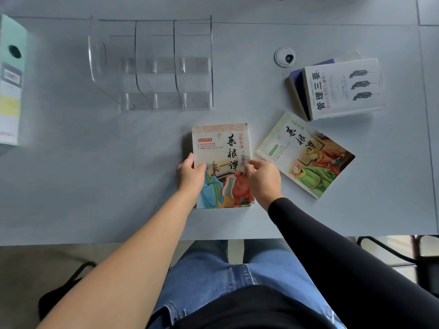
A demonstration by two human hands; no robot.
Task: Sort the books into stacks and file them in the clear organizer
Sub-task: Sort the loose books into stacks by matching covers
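An illustrated book (221, 148) with robed figures on its cover lies flat in the middle of the grey table. My left hand (190, 174) grips its left edge, thumb on the cover. My right hand (262, 179) touches its right edge with curled fingers. A second illustrated book (306, 153) with a green-edged cover lies tilted just to the right. Farther right, a white book (344, 87) rests on top of a dark blue book (297, 77). The clear organizer (152, 65) with three slots stands at the back, with nothing in it.
A pale green file box (11, 79) stands at the left edge of the table. A round cable grommet (284, 57) sits in the tabletop between the organizer and the white book. The table's front edge (118, 242) runs just above my lap. A chair (403, 257) is at the lower right.
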